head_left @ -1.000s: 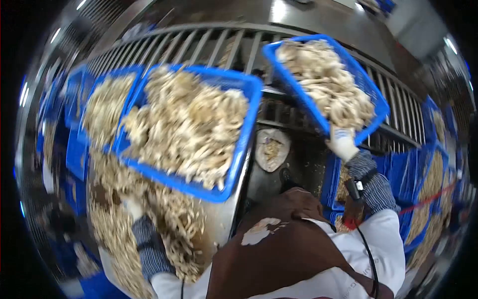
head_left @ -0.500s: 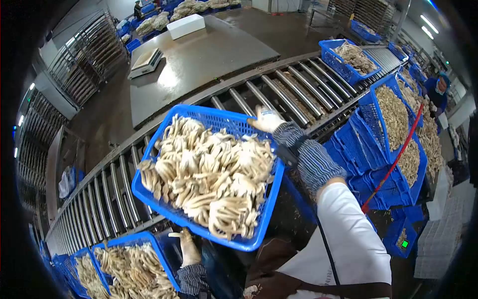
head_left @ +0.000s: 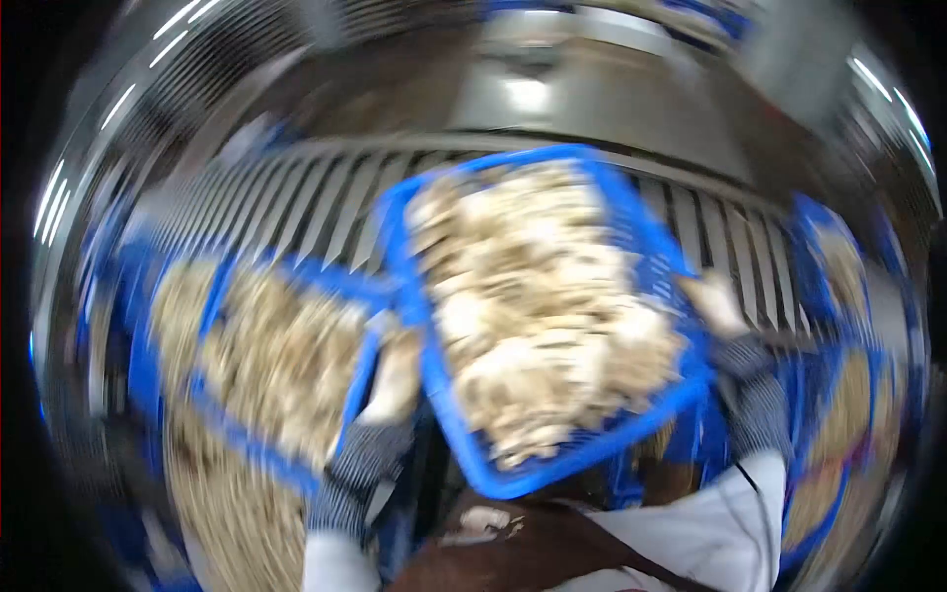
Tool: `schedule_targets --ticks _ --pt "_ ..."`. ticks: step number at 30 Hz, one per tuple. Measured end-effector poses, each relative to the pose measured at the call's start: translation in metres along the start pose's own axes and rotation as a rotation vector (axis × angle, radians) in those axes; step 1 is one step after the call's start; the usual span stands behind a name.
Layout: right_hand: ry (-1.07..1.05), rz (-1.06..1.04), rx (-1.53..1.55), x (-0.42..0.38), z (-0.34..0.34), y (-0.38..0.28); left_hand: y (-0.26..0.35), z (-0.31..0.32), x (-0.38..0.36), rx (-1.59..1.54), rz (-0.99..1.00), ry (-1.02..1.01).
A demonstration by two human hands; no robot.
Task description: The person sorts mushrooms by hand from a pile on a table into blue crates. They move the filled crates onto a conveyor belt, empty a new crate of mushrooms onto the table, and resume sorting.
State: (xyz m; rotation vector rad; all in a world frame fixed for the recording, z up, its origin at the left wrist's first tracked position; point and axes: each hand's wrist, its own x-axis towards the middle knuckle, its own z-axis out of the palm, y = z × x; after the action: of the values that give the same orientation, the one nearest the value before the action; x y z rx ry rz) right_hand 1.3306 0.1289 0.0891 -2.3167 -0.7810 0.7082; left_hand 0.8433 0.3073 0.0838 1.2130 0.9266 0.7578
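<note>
A blue plastic crate (head_left: 584, 472) full of pale, long-stemmed mushrooms (head_left: 538, 306) is held tilted in front of me, partly over the roller conveyor. My right hand (head_left: 715, 304), in a pale glove with a striped cuff, grips its right side. At the left side, my left hand (head_left: 395, 380) is closed against the crate wall; motion blurs the fingers and some are hidden. Just left of that hand stands another blue crate (head_left: 258, 456) heaped with mushrooms.
The roller conveyor (head_left: 330, 202) crosses ahead of me. Beyond it is a metal table (head_left: 592, 99) with a white box (head_left: 621, 30). More mushroom crates (head_left: 838, 266) stand at the right, and mushrooms are piled at the lower left.
My view has swung left, blurring the scene. The held crate now appears further right and turned, with its near end closer to my body. My left hand has risen along its left side.
</note>
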Motion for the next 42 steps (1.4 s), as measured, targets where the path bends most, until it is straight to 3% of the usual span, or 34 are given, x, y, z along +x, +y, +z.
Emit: schedule_targets --ticks 1,2,3,6,9,10,11,14,15,18,19,22,24,26,27,29,30,31,32,33,35,36,39,42 --pt "-0.010 -0.016 0.054 -0.042 -0.014 -0.050 -0.016 -0.020 -0.008 -0.393 0.046 -0.222" --pt "0.002 -0.057 0.277 -0.023 -0.013 -0.022 -0.004 -0.031 -0.023 0.311 0.319 -0.141" --pt "0.118 -0.231 -0.007 -0.038 -0.016 -0.061 0.005 -0.041 -0.038 0.220 0.328 -0.075" --pt "0.064 -0.406 -0.076 0.013 -0.019 -0.071 0.024 -0.080 -0.074 0.017 0.302 0.109" --pt "-0.049 -0.460 0.008 -0.048 0.026 -0.166 0.021 -0.150 -0.110 -0.181 0.179 0.162" --pt "-0.013 -0.546 0.079 -0.130 -0.014 -0.175 0.061 -0.139 -0.181 -0.145 0.257 0.149" --pt "-0.007 -0.568 0.029 -0.173 0.002 -0.231 0.070 -0.179 -0.214 -0.235 0.323 0.227" --pt "-0.155 -0.621 0.092 -0.237 0.106 -0.287 0.051 -0.275 -0.285 -0.338 0.344 0.363" --pt "-0.049 -0.769 -0.038 -0.235 0.132 -0.295 0.048 -0.298 -0.310 -0.413 0.375 0.417" --pt "-0.347 -0.783 0.049 -0.328 0.221 -0.359 0.072 -0.350 -0.402 -0.469 0.416 0.649" --pt "-0.454 -0.656 0.142 -0.331 0.253 -0.369 0.077 -0.366 -0.430 -0.435 0.419 0.711" --pt "-0.699 -0.624 0.230 -0.391 0.344 -0.404 0.096 -0.397 -0.508 -0.170 0.477 0.967" --pt "-0.835 -0.617 0.330 -0.395 0.418 -0.415 0.094 -0.431 -0.544 -0.225 0.511 1.087" --pt "-0.889 -0.884 0.257 -0.436 0.473 -0.431 0.098 -0.460 -0.577 -0.265 0.438 1.233" --pt "-0.967 -0.611 0.294 -0.443 0.516 -0.435 0.103 -0.471 -0.590 -0.203 0.419 1.282" --pt "-1.106 -0.579 0.362 -0.458 0.593 -0.435 0.106 -0.510 -0.618 -0.093 0.381 1.374" --pt "-0.974 -0.524 0.173 -0.461 0.641 -0.435 0.113 -0.523 -0.620 -0.092 0.389 1.414" --pt "-0.868 -0.742 -0.012 -0.511 0.619 -0.450 0.121 -0.535 -0.622 -0.091 0.397 1.454" --pt "-1.091 -0.703 0.274 -0.520 0.661 -0.442 0.131 -0.549 -0.619 -0.066 0.405 1.467" --pt "-1.118 -0.773 0.035 -0.524 0.697 -0.444 0.141 -0.567 -0.618 -0.019 0.337 1.507" --pt "-1.367 -0.593 0.074 -0.539 0.802 -0.417 0.170 -0.592 -0.612 0.136 0.097 1.493" --pt "-1.476 -0.491 0.081 -0.547 0.853 -0.404 0.169 -0.622 -0.597 0.199 0.103 1.522" --pt "-1.630 -0.961 -0.215 -0.579 0.839 -0.407 0.169 -0.688 -0.554 0.319 0.014 1.490" --pt "-1.762 -0.940 -0.218 -0.587 0.848 -0.399 0.186 -0.719 -0.485 0.526 -0.071 1.379"
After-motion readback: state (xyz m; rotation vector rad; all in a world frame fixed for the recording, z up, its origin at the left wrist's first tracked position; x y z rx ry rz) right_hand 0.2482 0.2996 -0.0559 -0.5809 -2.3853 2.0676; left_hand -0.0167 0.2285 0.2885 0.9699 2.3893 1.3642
